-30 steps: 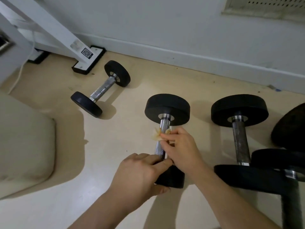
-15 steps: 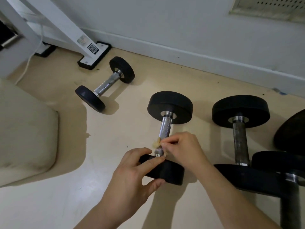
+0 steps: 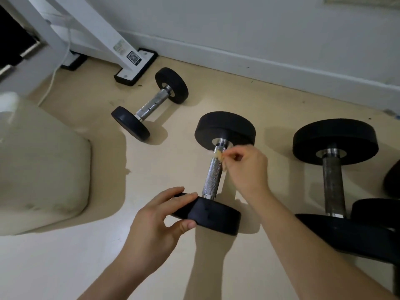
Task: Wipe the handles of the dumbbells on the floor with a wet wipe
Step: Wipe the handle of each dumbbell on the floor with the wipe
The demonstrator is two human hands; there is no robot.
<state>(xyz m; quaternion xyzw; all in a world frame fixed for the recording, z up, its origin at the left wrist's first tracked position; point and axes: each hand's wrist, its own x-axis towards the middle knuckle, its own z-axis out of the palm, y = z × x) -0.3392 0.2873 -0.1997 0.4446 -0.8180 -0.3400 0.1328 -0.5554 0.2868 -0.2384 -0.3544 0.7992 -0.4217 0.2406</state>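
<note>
The middle dumbbell (image 3: 213, 176) lies on the floor with its chrome knurled handle pointing away from me. My left hand (image 3: 155, 224) grips its near black weight (image 3: 213, 215) between fingers and thumb. A small crumpled wet wipe (image 3: 219, 155) is pinched in my right hand (image 3: 246, 169) against the far end of the handle, just below the far weight (image 3: 225, 128). A smaller dumbbell (image 3: 150, 105) rests further back on the left. To the right lies a larger dumbbell (image 3: 333, 178) with a dull, dark handle.
A cream cushion (image 3: 39, 165) fills the left side. A white machine frame with a black foot (image 3: 134, 66) stands at the back left by the wall. More black weights (image 3: 372, 215) crowd the right edge. Bare beige floor lies between cushion and dumbbells.
My right hand slid the wipe from the near part of the handle up to its far end. My left hand stays on the near weight, and the view shifted slightly.
</note>
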